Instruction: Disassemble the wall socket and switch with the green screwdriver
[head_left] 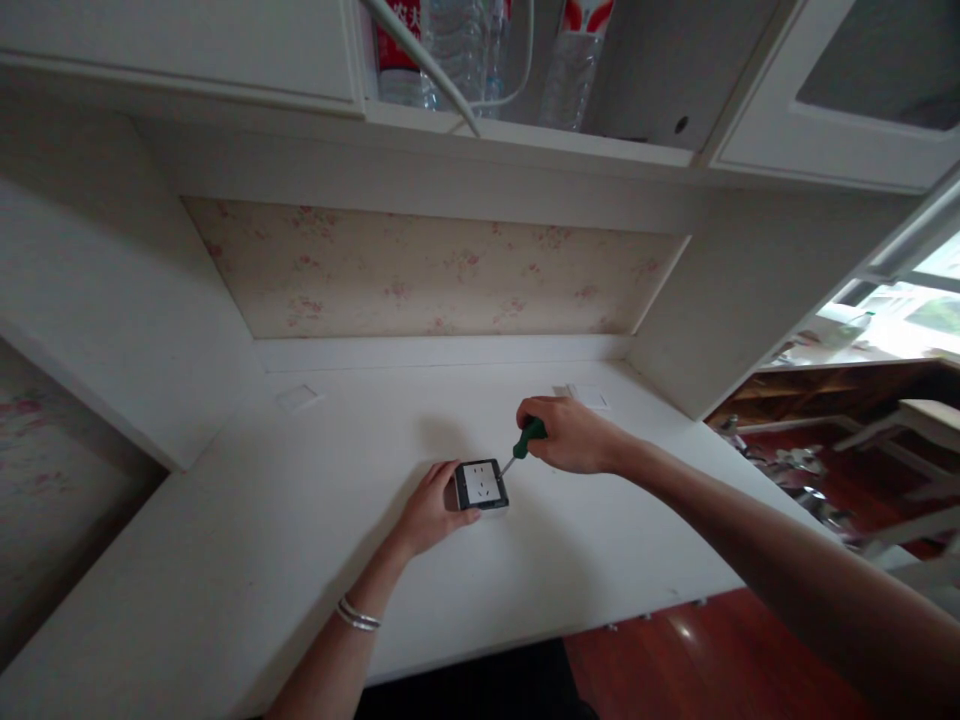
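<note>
Readable text: the red bottle label [397, 45] in the cabinet above you shows white Chinese characters, looks like 农夫, cut off at the upper edge of view. Clear bottle [574, 75] to its right has a red-and-white label, no legible text. White cable [420, 55] hangs across the opening. Can't make out any marking on the socket or screwdriver.

Socket [481, 483]: on the white desktop [337, 560], in front of you, white slotted face up, dark frame around it, pale side below. Roughly square, so no clear long axis; edges sit slightly rotated to the desk.

Screwdriver [532, 432]: green handle up and to the right, shaft slanting down-left, tip at the socket's right edge. Can't tell if it's seated in a screw.

Your left hand [433, 510], 2 silver bands [358, 613] on the wrist, grips the socket's left end: thumb on the near side, fingers at the far-left corner. Your right hand [566, 433] has its fingers curled around the handle.

Square white plate [589, 397] lies behind your right hand.
</note>
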